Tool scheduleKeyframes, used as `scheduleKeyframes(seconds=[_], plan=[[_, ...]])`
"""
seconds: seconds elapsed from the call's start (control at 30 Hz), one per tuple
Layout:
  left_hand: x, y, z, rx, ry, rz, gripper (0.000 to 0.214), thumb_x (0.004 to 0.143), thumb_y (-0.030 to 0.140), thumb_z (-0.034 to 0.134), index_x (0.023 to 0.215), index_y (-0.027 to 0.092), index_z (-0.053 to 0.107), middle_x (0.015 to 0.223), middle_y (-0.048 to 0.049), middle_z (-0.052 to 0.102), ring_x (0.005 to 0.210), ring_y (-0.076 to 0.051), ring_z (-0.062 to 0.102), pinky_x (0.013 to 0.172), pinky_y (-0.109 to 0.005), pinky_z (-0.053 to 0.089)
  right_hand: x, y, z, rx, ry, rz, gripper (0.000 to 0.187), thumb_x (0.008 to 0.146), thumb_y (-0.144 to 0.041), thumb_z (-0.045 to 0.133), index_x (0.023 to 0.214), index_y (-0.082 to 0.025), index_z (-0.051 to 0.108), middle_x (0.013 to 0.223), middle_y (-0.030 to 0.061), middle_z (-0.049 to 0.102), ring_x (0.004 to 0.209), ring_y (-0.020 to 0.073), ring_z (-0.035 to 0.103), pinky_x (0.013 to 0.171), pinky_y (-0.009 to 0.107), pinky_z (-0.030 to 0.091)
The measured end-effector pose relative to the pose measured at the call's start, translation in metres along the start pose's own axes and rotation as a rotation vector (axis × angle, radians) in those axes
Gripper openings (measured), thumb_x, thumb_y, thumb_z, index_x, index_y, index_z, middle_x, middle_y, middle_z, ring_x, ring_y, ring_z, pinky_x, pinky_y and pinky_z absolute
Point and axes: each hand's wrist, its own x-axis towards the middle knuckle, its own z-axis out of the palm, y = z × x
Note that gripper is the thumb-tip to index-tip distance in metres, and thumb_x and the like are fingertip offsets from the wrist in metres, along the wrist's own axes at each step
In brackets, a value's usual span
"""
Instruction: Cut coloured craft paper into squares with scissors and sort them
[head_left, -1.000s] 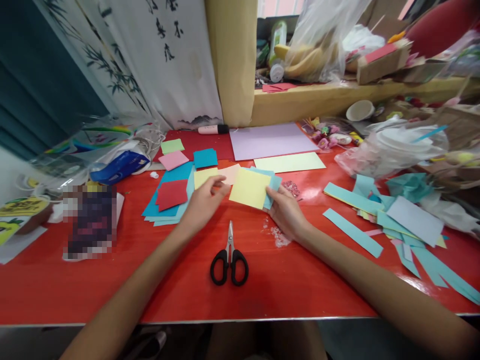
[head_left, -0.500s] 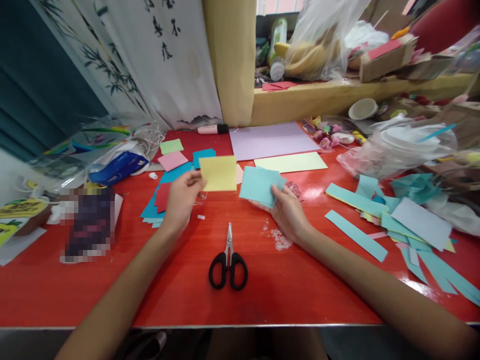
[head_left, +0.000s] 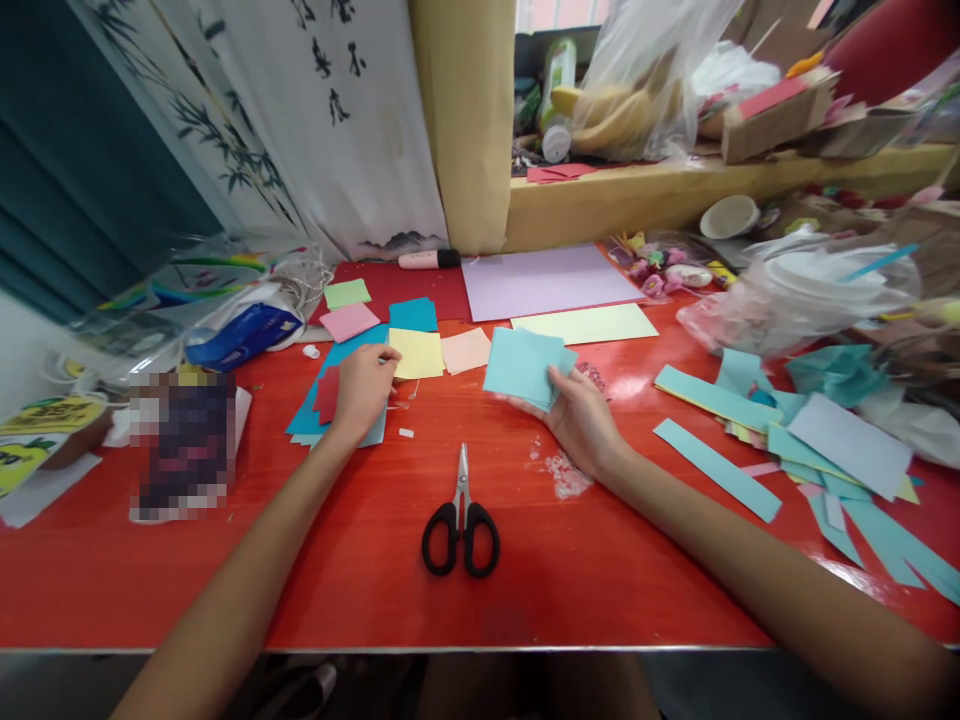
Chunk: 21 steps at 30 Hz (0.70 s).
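Observation:
My left hand point(head_left: 365, 388) is closed at the left edge of a yellow paper square point(head_left: 417, 354), which lies low by the table beside a peach paper square point(head_left: 466, 351). Fanned light-blue paper squares point(head_left: 523, 364) are gripped in my right hand point(head_left: 581, 420), thumb on top. Under and around my left hand are blue paper point(head_left: 306, 418) and a red paper piece point(head_left: 328, 392). Pink point(head_left: 350, 322), green point(head_left: 348, 293) and darker blue point(head_left: 413, 315) squares lie behind it. Between my forearms rest black-handled scissors point(head_left: 461, 520), blades pointing away.
Light-blue paper strips and scraps point(head_left: 716, 468) lie at the right. A pale yellow strip point(head_left: 585, 324) and a lilac sheet point(head_left: 551, 282) are at the back, with a pink marker point(head_left: 429, 260). Plastic bags point(head_left: 802, 280) crowd the right, and a blue packet point(head_left: 244, 337) sits left.
My left hand has lowered the yellow square from in the air to beside the peach one, uncovering the blue square behind. My right hand has barely moved with its light-blue squares.

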Motion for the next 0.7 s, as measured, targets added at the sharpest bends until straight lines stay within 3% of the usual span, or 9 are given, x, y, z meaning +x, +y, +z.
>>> scheduleKeyframes(seconds=[0.17,0.27,0.33,0.4,0.53,0.6,0.7], plan=[[0.001,-0.001,0.0,0.115,-0.03,0.073,0.02,0.071,0.013,0.05,0.081,0.019,0.067,0.095,-0.01,0.061,0.088,-0.027,0.059,0.081,-0.038,0.043,0.0,0.0,0.0,-0.025,-0.004,0.017,0.015,0.088,-0.018,0.047,0.096,-0.022,0.059,0.11,0.0013,0.064,0.112,0.0191,0.055,0.085,0.044,0.056],[-0.005,0.006,-0.002,0.219,0.01,0.139,0.026,0.073,0.018,0.054,0.096,0.019,0.065,0.119,-0.0137,0.05,0.104,-0.032,0.053,0.084,-0.042,0.042,-0.003,0.0,0.002,-0.049,-0.016,0.038,0.016,0.089,-0.018,0.047,0.096,-0.023,0.06,0.107,0.0005,0.065,0.11,0.0183,0.057,0.085,0.043,0.056],[-0.013,0.017,-0.003,0.232,0.043,0.203,0.027,0.08,0.027,0.052,0.104,0.019,0.062,0.125,-0.0135,0.045,0.106,-0.031,0.051,0.084,-0.04,0.042,-0.005,0.001,0.004,-0.064,-0.04,0.059,0.016,0.089,-0.019,0.047,0.097,-0.023,0.06,0.107,0.0005,0.066,0.107,0.0178,0.058,0.086,0.043,0.056],[-0.024,0.033,-0.003,0.104,-0.052,0.237,0.03,0.087,0.036,0.045,0.106,0.019,0.06,0.116,-0.0107,0.053,0.096,-0.025,0.055,0.082,-0.036,0.043,-0.007,0.002,0.005,-0.08,-0.075,0.081,0.017,0.089,-0.02,0.047,0.098,-0.023,0.06,0.106,0.0004,0.066,0.105,0.0174,0.059,0.086,0.041,0.056],[-0.049,0.062,0.005,-0.152,-0.378,0.279,0.035,0.092,0.04,0.035,0.103,0.018,0.059,0.093,-0.0051,0.062,0.086,-0.019,0.056,0.077,-0.029,0.043,-0.01,0.007,0.006,-0.139,-0.162,0.126,0.018,0.089,-0.025,0.049,0.104,-0.024,0.059,0.11,0.0013,0.064,0.103,0.0176,0.06,0.085,0.039,0.055],[-0.059,0.07,0.009,-0.198,-0.438,0.299,0.033,0.093,0.037,0.034,0.105,0.017,0.058,0.092,-0.0049,0.062,0.089,-0.019,0.056,0.077,-0.028,0.043,-0.01,0.009,0.005,-0.207,-0.211,0.135,0.022,0.087,-0.027,0.052,0.108,-0.024,0.057,0.114,0.0021,0.062,0.103,0.018,0.06,0.088,0.038,0.053],[-0.066,0.071,0.012,-0.247,-0.412,0.301,0.029,0.093,0.031,0.037,0.11,0.017,0.056,0.092,-0.004,0.063,0.089,-0.018,0.057,0.075,-0.026,0.043,-0.011,0.009,0.002,-0.363,-0.279,0.101,0.031,0.085,-0.03,0.057,0.115,-0.023,0.052,0.117,0.0036,0.06,0.105,0.0189,0.058,0.094,0.037,0.048]])
